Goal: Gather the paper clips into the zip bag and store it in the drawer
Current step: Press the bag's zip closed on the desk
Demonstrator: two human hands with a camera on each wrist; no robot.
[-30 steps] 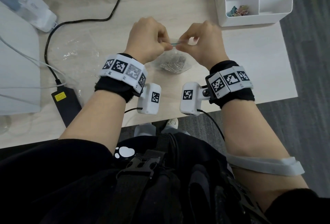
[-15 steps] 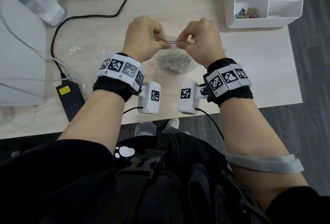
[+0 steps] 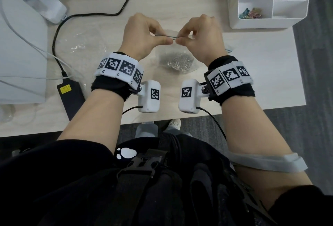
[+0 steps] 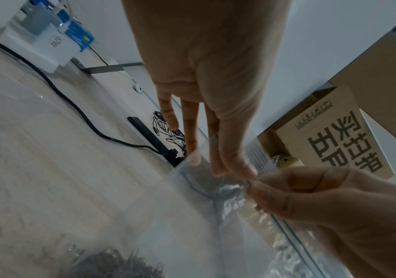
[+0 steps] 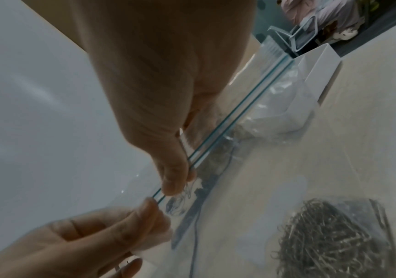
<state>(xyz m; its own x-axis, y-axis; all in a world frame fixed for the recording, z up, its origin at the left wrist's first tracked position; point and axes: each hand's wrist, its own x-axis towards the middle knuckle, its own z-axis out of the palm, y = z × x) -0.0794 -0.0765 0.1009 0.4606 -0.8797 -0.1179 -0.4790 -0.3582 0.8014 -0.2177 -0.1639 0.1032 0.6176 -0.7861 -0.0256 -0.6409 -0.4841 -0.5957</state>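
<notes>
A clear zip bag hangs above the desk between my hands, with a heap of silver paper clips in its bottom. My left hand and right hand both pinch the blue zip strip at the bag's top, thumb tips almost touching at its middle. In the right wrist view the paper clips lie bunched inside the bag and my right hand pinches the strip. In the left wrist view my left hand pinches the bag's top edge. No drawer shows.
A white divided organizer stands at the back right with coloured clips in one compartment. A crumpled clear plastic wrap lies left of the bag. A black power brick, its cable and a white device fill the left side.
Both hands have stayed on the zip strip; the thumbs have closed in toward each other at its middle. The bag hangs about where it was.
</notes>
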